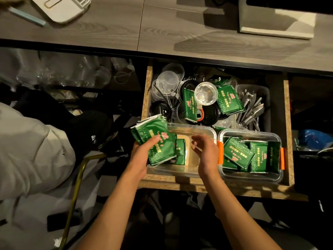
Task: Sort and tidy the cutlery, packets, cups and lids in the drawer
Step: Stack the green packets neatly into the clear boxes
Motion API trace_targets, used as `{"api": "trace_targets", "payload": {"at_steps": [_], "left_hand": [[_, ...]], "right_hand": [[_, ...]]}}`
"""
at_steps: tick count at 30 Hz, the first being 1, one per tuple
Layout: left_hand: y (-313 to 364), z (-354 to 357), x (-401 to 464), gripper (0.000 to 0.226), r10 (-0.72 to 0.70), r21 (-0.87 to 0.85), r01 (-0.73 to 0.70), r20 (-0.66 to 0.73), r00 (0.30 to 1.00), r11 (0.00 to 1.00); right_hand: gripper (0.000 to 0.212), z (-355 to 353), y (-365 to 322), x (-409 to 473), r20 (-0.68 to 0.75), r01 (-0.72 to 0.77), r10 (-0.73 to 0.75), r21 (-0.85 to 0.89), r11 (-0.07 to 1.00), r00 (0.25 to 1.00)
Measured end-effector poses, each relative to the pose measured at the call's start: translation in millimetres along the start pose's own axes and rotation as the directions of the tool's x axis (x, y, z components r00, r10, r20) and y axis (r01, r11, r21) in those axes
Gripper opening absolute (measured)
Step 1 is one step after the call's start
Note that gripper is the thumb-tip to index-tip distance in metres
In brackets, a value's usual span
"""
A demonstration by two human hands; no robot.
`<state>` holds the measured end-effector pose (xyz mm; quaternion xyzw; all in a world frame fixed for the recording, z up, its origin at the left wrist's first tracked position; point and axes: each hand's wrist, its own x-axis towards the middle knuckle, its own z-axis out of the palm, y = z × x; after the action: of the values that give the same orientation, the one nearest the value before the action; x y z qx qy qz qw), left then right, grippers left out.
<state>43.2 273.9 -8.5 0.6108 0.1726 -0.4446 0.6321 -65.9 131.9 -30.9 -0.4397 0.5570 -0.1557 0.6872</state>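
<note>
Nearest, the left hand [142, 156] has its grip curled round a thick stack of green packets [155, 139], thumb on top, holding it above the left end of the clear tub [182, 170] at the drawer's front. The right hand [205, 150] hovers over the same tub with a wide, relaxed grip, holding nothing. The stack looks fanned at its upper left edge, so I judge the main risk is that slick packets slide off and drop outside the tub or onto the floor, since the stack overhangs the drawer [198, 184] wall. The stack's long axis runs from upper left to lower right, tilted across the tub and not square to it, so it may jam on the few packets already inside. Beside it, a second tub [250, 175] holds loose packets. Farther back lie a clear cup [206, 96], lids [167, 81] and cutlery [252, 109] in a jumble, under the tabletop [180, 33].
</note>
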Motion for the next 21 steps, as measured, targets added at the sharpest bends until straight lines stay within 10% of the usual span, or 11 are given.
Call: {"api": "trace_targets", "payload": {"at_steps": [4, 11, 17, 21], "left_hand": [[8.8, -32.0, 4.1, 0.049, 0.006, -0.042, -0.006, 0.009, 1.0, 0.999], [5.9, -44.9, 13.6, 0.05, 0.001, -0.034, 0.0, 0.018, 1.0, 0.999], [3.1, -47.8, 18.3, 0.052, 0.007, -0.044, -0.006, 0.032, 0.999, 0.999], [-0.2, -52.4, 21.8, 0.062, -0.001, -0.014, 0.001, 0.039, 0.999, 1.0]], "right_hand": [[0.015, 2.7, 34.5, 19.7, 0.05, -0.134, 0.16, -0.342, 0.93, 0.986], [0.127, 27.2, 127.5, 97.6, -0.05, -0.204, 0.26, -0.765, 0.611, 0.964], [0.087, 42.2, 111.9, 86.3, -0.102, -0.246, 0.267, -0.771, 0.588, 0.958], [0.052, 42.6, 94.6, 71.2, -0.075, -0.329, 0.338, -0.498, 0.803, 0.938]]}}
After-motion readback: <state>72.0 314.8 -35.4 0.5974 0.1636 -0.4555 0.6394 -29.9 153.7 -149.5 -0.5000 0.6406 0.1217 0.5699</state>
